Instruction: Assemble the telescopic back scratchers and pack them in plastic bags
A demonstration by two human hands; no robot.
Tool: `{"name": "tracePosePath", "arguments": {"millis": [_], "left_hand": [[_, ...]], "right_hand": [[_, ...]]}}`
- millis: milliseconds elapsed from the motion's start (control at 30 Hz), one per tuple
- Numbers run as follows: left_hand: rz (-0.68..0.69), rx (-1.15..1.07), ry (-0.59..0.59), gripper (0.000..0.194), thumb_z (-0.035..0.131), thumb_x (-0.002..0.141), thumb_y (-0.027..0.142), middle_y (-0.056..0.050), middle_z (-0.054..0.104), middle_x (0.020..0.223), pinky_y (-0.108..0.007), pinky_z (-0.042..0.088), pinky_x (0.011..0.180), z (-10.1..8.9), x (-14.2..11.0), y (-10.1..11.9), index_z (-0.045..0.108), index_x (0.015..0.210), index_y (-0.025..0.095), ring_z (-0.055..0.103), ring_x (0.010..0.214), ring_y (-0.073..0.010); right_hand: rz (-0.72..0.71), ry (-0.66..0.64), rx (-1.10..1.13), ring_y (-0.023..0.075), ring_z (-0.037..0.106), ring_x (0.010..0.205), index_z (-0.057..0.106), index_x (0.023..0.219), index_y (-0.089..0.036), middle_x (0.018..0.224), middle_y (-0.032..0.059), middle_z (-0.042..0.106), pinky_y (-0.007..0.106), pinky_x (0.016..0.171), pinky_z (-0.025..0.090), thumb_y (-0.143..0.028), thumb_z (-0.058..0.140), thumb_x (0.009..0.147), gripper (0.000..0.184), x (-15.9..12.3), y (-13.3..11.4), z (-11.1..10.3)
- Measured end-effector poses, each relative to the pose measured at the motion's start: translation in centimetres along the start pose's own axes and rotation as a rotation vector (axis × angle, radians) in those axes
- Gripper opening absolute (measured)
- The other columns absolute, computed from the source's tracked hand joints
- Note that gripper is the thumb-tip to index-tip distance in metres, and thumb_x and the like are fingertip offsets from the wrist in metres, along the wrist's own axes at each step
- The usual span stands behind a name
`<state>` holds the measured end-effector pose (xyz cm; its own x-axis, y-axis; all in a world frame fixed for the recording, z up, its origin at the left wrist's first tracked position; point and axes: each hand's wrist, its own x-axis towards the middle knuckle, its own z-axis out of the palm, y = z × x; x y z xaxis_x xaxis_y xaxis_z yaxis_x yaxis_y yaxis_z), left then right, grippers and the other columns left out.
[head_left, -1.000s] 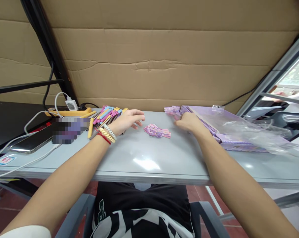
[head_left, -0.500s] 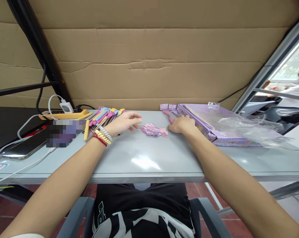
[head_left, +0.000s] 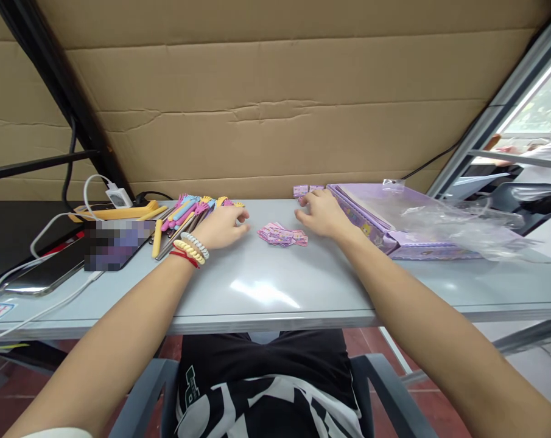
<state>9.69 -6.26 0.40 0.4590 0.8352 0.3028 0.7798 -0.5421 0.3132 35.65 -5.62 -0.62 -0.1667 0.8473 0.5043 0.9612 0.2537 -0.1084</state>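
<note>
- Cardboard [head_left: 275,73] along the desk's [head_left: 330,280] far edge.
- Left hand [head_left: 224,227] beside pens [head_left: 184,212]; cannot tell its grip.
- Right hand [head_left: 323,214], grip released, between paper strips [head_left: 282,234] and purple box [head_left: 364,214].

A phone [head_left: 138,243] is just lying on your left, white charger [head_left: 119,197] sitting behind it, brown cardboard [head_left: 275,79] lining the whole back.

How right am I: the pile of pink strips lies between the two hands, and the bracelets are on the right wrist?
One slip: the head view shows the bracelets on the wrist of the left hand. The pile of pink strips does lie between both hands.
</note>
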Motion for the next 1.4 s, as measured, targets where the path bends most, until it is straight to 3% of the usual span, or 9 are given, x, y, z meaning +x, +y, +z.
{"name": "tracePosePath", "arguments": {"millis": [100,233,333,467,767,967,1100,1400], "left_hand": [[-0.074,0.087,0.064,0.025,0.053,0.08,0.026,-0.009,0.072,0.099,-0.033,0.045,0.081,-0.2,0.3,-1.0,0.07,0.097,0.019,0.064,0.093,-0.0269],[-0.248,0.154,0.193,0.027,0.052,0.079,0.023,-0.014,0.073,0.096,-0.036,0.044,0.078,-1.1,0.6,-3.0,0.072,0.094,0.016,0.064,0.092,-0.0308],[-0.352,0.188,0.211,0.026,0.054,0.077,0.022,-0.014,0.073,0.094,-0.038,0.045,0.08,-1.6,0.6,-4.4,0.074,0.092,0.016,0.064,0.093,-0.032],[-0.452,0.23,0.183,0.026,0.057,0.075,0.027,-0.016,0.072,0.094,-0.039,0.046,0.079,-1.8,0.5,-5.4,0.075,0.091,0.017,0.064,0.093,-0.0334],[-0.466,0.26,0.092,0.029,0.056,0.079,0.038,-0.017,0.072,0.091,-0.043,0.047,0.083,-1.2,0.5,-4.9,0.076,0.085,0.018,0.065,0.094,-0.0355],[-0.534,0.407,0.052,0.028,0.053,0.077,0.033,-0.014,0.073,0.096,-0.037,0.05,0.079,-0.9,0.8,-4.3,0.075,0.09,0.02,0.065,0.096,-0.0329],[-0.573,0.453,0.024,0.031,0.051,0.078,0.031,-0.017,0.072,0.101,-0.038,0.051,0.078,-0.8,0.9,-3.7,0.072,0.095,0.015,0.066,0.098,-0.0343],[-0.617,0.443,0.036,0.033,0.047,0.084,0.031,-0.019,0.071,0.104,-0.039,0.052,0.077,-0.4,1.1,-3.1,0.07,0.1,0.014,0.066,0.1,-0.0348]], "right_hand": [[-0.133,0.007,0.152,0.0253,0.056,0.096,0.066,0.09,-0.013,0.095,0.0133,0.065,0.035,0.086,0.042,-0.03,0.052,0.08,0.024,-0.1,-0.8,0.4],[-0.202,-0.137,0.303,0.0176,0.059,0.081,0.065,0.078,-0.015,0.085,0.0071,0.069,0.027,0.075,0.041,-0.026,0.053,0.078,0.017,-0.3,-1.9,0.3],[-0.203,-0.235,0.329,0.0156,0.06,0.076,0.065,0.077,-0.014,0.081,0.006,0.07,0.025,0.071,0.041,-0.025,0.053,0.077,0.016,-0.5,-2.4,0.1],[-0.198,-0.229,0.334,0.0142,0.06,0.072,0.066,0.077,-0.014,0.077,0.0049,0.07,0.024,0.068,0.041,-0.023,0.054,0.076,0.015,-0.6,-2.2,-0.1],[-0.18,-0.275,0.366,0.0135,0.061,0.068,0.065,0.077,-0.015,0.074,0.0035,0.07,0.023,0.065,0.042,-0.019,0.054,0.075,0.012,-0.7,-2.2,-0.4],[-0.186,-0.27,0.373,0.0137,0.061,0.068,0.063,0.075,-0.016,0.073,0.0031,0.07,0.023,0.064,0.043,-0.019,0.056,0.075,0.008,-0.5,-2.0,-0.2],[-0.192,-0.276,0.377,0.014,0.062,0.068,0.063,0.074,-0.016,0.073,0.003,0.07,0.023,0.064,0.043,-0.02,0.056,0.075,0.008,-0.5,-2.0,-0.1],[-0.179,-0.282,0.374,0.014,0.061,0.067,0.063,0.074,-0.016,0.071,0.0028,0.069,0.024,0.064,0.043,-0.019,0.056,0.074,0.007,-0.6,-2.1,-0.3]]}}
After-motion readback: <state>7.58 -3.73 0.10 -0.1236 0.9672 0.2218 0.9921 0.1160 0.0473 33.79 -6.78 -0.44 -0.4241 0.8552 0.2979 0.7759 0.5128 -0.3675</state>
